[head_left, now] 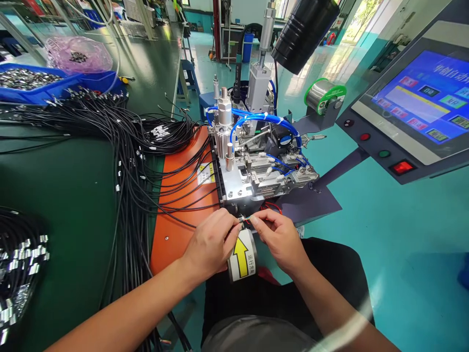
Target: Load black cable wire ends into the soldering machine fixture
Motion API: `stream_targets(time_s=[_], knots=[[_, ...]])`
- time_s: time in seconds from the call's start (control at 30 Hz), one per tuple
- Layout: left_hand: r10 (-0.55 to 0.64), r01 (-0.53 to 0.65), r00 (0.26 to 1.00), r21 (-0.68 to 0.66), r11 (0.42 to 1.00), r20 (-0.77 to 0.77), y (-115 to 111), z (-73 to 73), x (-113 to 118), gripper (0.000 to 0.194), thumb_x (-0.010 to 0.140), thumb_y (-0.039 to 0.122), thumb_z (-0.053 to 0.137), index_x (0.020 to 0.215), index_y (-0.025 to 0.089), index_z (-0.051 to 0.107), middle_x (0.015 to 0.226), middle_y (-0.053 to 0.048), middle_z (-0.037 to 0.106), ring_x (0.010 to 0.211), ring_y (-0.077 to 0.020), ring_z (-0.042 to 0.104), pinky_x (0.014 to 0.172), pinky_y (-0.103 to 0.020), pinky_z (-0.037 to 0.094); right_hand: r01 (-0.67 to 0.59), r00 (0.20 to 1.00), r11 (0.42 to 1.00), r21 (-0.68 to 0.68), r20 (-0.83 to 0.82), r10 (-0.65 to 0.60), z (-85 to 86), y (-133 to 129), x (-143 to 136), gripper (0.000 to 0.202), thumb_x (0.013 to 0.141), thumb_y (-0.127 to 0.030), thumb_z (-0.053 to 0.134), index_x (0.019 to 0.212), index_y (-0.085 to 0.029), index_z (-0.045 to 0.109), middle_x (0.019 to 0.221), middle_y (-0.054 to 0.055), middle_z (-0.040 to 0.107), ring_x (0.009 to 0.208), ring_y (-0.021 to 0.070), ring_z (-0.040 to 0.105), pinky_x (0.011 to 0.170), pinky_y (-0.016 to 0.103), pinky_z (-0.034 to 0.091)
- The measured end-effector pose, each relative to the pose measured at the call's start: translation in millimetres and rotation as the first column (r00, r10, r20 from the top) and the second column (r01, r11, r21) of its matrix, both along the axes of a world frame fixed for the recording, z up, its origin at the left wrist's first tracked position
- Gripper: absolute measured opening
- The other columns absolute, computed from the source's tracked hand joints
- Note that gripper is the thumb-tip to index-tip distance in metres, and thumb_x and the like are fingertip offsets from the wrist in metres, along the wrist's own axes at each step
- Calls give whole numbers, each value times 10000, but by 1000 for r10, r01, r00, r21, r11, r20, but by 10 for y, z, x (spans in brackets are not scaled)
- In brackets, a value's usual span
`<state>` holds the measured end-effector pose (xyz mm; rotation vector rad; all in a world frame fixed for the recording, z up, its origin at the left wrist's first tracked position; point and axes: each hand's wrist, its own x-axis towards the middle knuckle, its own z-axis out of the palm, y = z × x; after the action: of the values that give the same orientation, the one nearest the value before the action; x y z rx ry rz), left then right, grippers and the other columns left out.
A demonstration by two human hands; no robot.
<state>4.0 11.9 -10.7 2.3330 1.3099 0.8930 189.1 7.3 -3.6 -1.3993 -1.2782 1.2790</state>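
Note:
My left hand (pixel 212 239) pinches the end of a thin black cable at the front of the machine (pixel 234 183). Facing it, my right hand (pixel 280 237) has thumb and forefinger closed on the fine wires (pixel 246 219) at that cable's tip. The fingertips of both hands nearly meet, just above a round drum (pixel 243 259) with a yellow arrow. Several black cables (pixel 179 188) run over the orange plate (pixel 172 244) into the machine's left side.
Left, a green table (pixel 54 181) carries bundled black cables (pixel 128 146) and a blue tray (pixel 31 80) of metal parts. A screen panel (pixel 421 107) stands right, a solder spool (pixel 324 97) behind, and a black cylinder (pixel 306 34) hangs above.

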Motion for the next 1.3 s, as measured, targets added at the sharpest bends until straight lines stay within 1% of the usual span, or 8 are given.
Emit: stream_targets(time_s=[0.13, 0.27, 0.5, 0.87, 0.97, 1.1, 1.2, 1.3], knots=[[6, -6, 1000, -3, 1000, -7, 0, 3, 3, 186, 959, 242, 480, 833, 171, 597, 766, -32, 546, 722, -165, 525, 663, -301, 422, -25, 1000, 999, 24, 6, 25, -15, -14, 22, 252, 871, -418, 624, 887, -174, 686, 794, 32, 655, 654, 138, 541, 550, 246, 391], [8, -8, 1000, 3, 1000, -12, -3, 6, 5, 191, 959, 240, 478, 824, 170, 594, 767, -31, 545, 721, -165, 525, 663, -301, 418, -52, 998, 998, 32, -22, 53, -41, -5, 28, 246, 856, -413, 652, 898, -172, 681, 781, 22, 649, 659, 136, 541, 575, 247, 405], [-3, 4, 1000, 14, 1000, -12, -2, -13, 2, 181, 956, 234, 486, 833, 163, 596, 772, -34, 546, 722, -162, 518, 669, -297, 414, -63, 998, 997, 54, 21, 61, -36, 29, 38, 244, 878, -408, 632, 868, -170, 683, 786, 21, 634, 669, 131, 523, 574, 245, 386], [-11, 12, 1000, 18, 1000, -26, -3, -45, 3, 191, 956, 233, 479, 842, 157, 612, 766, -34, 535, 729, -167, 510, 682, -298, 416, -48, 997, 997, 53, 71, 44, -46, 60, 23, 281, 887, -449, 612, 848, -173, 646, 713, -1, 565, 611, 120, 449, 550, 251, 348], [-6, 7, 999, 22, 1000, -35, -3, -52, 5, 191, 956, 233, 478, 847, 158, 615, 766, -34, 534, 736, -169, 511, 692, -298, 418, -53, 997, 997, 52, 60, 50, -32, 73, 19, 267, 884, -434, 617, 826, -175, 644, 686, -12, 542, 598, 114, 434, 551, 247, 345], [-4, 5, 999, 33, 999, -51, 0, -36, 2, 202, 959, 233, 473, 849, 155, 623, 755, -32, 529, 726, -165, 509, 680, -290, 419, -59, 998, 998, 15, 18, 59, -42, 84, 16, 256, 883, -428, 618, 825, -179, 637, 659, -26, 509, 576, 105, 402, 533, 239, 327], [0, 3, 998, 42, 999, -60, 3, -27, -10, 209, 960, 235, 478, 857, 156, 642, 748, -31, 527, 720, -162, 506, 671, -285, 420, -51, 999, 999, 5, -17, 51, -87, 90, -1, 262, 880, -438, 620, 829, -181, 633, 649, -32, 488, 572, 103, 389, 528, 237, 320], [-3, 5, 999, 41, 999, -37, 9, -40, -28, 193, 957, 241, 499, 908, 161, 667, 768, -33, 543, 739, -161, 515, 684, -279, 432, -22, 999, 1000, -1, -36, 22, -160, 98, -34, 270, 872, -447, 626, 828, -181, 631, 631, -38, 463, 560, 102, 376, 517, 237, 304]])
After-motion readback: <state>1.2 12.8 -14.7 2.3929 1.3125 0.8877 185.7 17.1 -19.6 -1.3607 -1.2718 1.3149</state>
